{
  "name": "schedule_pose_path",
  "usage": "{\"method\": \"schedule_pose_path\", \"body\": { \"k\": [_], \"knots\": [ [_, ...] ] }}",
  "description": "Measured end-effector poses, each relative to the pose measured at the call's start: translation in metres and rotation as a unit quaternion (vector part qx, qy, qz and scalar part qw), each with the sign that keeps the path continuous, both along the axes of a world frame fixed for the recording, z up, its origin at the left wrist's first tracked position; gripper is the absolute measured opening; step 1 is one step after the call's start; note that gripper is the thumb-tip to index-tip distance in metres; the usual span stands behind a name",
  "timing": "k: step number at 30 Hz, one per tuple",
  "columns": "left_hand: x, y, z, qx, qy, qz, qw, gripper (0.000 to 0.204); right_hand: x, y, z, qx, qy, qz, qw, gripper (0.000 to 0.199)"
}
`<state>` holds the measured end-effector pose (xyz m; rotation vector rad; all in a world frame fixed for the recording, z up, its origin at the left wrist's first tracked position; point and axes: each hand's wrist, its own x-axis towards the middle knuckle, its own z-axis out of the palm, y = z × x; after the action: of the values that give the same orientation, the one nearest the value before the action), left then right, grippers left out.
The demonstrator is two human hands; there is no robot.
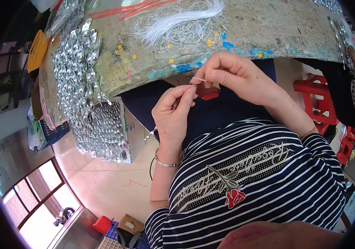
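A striped shirt (268, 174) with a red rose on it filled the foreground, nearest the camera. Above it, over the lap, the left hand (173, 114) and right hand (233, 74) met close together, each with fingertips pressed shut in a pinch on a thin white thread (199, 79) stretched between them, just above a small red piece (207, 93). Behind the hands lay a worn table (268, 29) with a bundle of white threads (177, 20), scattered coloured bits and heaps of shiny silver pieces (78, 83). A blue crate (55, 132) sat at left, its contents unclear.
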<state>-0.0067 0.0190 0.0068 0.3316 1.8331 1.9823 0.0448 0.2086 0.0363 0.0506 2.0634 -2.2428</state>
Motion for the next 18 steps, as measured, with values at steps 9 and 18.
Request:
{"method": "schedule_pose_path", "body": {
  "k": [9,18],
  "knots": [
    [-0.003,-0.003,0.0,0.066,-0.066,-0.015,0.996,0.012,-0.004,-0.017,-0.007,0.366,0.3,-0.022,0.881,0.016],
    [-0.006,-0.005,-0.001,0.078,-0.12,-0.025,0.989,0.011,-0.005,-0.02,-0.011,0.37,0.329,-0.046,0.868,0.022]
  ]
}}
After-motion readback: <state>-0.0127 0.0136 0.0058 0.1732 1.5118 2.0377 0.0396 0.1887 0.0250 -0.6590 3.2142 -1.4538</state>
